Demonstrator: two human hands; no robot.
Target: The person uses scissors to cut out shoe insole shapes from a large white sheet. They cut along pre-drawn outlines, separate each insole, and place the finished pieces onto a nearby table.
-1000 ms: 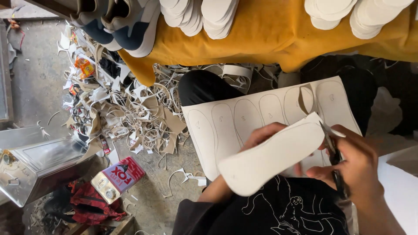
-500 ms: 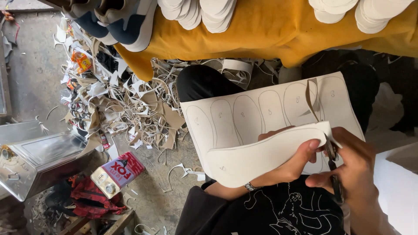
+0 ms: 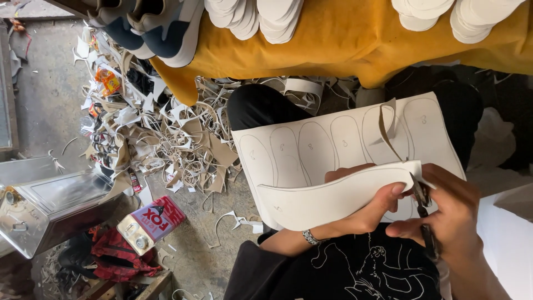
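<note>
Since the earlier frame, the head view shows the left hand [image 3: 366, 208] has turned the pale, stiff, insole-shaped cardboard cutout [image 3: 333, 197] flatter, fingers pinching its edge over the lap, while the right hand [image 3: 449, 214] grips dark metal scissors [image 3: 425, 219] cutting the traced cream sheet [image 3: 344, 144].

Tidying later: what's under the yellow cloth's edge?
Under the yellow cloth, pale offcut scraps pile on the floor; farther beneath is hidden by the cloth.

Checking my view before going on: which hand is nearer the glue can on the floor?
Left. The left hand grips the white sheet nearer the glue can; the right hand, holding scissors, is farther off.
</note>
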